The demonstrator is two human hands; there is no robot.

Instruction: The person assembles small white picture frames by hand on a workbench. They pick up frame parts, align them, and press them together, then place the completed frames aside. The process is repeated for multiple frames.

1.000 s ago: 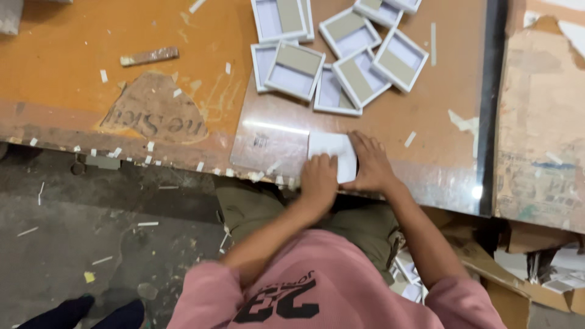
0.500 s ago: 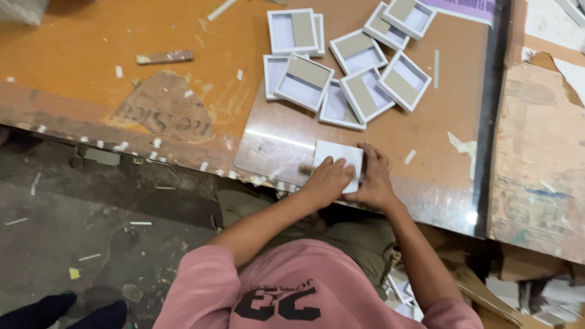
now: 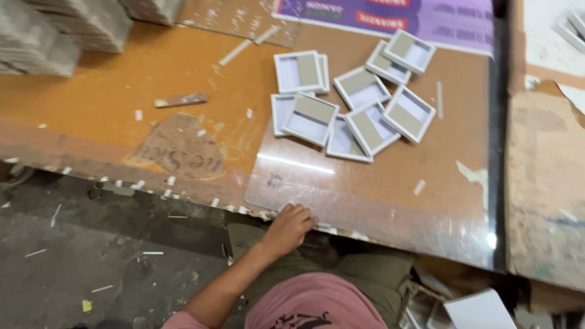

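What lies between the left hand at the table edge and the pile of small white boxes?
In the head view, only the clear glossy sheet on the table lies between the left hand and the white boxes; that stretch carries nothing else.

I note an orange table [image 3: 122,79], white-framed trays [image 3: 311,119] (tan cardboard inside), purple banner [image 3: 451,21], pink shirt [image 3: 317,304].

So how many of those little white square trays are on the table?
7 in the cluster of white trays: two along the top right, one at top left, four overlapping below. One more may show at the far right edge; others could be hidden underneath.
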